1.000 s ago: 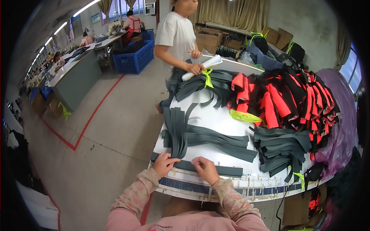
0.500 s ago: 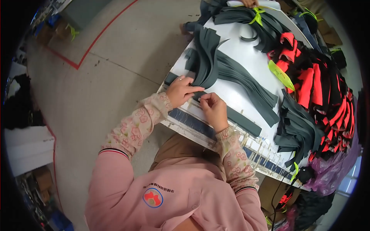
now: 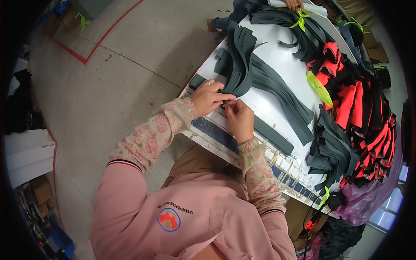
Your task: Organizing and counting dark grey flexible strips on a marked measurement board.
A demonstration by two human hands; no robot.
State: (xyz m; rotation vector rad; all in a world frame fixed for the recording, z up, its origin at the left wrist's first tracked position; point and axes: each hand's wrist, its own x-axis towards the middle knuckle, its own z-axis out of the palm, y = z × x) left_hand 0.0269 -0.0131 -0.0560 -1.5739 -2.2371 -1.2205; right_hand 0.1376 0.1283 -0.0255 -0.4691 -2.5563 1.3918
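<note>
My left hand (image 3: 208, 99) lies with its fingers stretched over a dark grey-green strip (image 3: 273, 135) along the table's near edge. Beside those fingertips, my right hand (image 3: 239, 119) is closed in a pinch over the same strip; what is between its fingers is too small to make out. Just beyond my left hand, a thick curved bundle of dark strips (image 3: 240, 60) rests across a longer fanned bundle (image 3: 281, 95). The part of the strip under my hands is hidden.
The white table (image 3: 275, 54) also bears a dark bundle tied with a yellow-green ribbon (image 3: 302, 19), a pile of red and black pieces (image 3: 346, 104) and another dark bundle (image 3: 331, 145). Another person's hand (image 3: 294, 4) is at the far end. Purple plastic (image 3: 362, 199) hangs at the right.
My right fingertips have moved slightly toward my left fingers, and the two hands are closer together. The whole view has shifted a little; the bundles stay in place on the table.
</note>
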